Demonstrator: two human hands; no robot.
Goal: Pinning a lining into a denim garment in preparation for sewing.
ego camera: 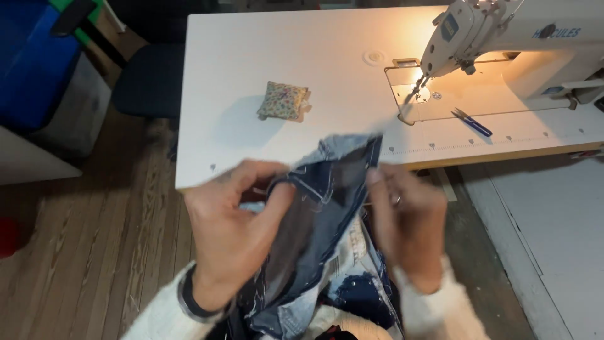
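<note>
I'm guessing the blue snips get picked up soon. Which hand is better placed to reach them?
Probably the right hand: the snips lie on the table's right side, near the sewing machine. Both hands grip the denim piece; the left hand is farther.

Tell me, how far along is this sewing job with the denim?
Done: the denim piece seems already cut, with frayed edges and loose threads showing. In hand: the left hand and right hand hold it up near the table, apart from the machine. Left: nothing lies under the sewing machine needle; the blue snips and pincushion lie untouched.
</note>
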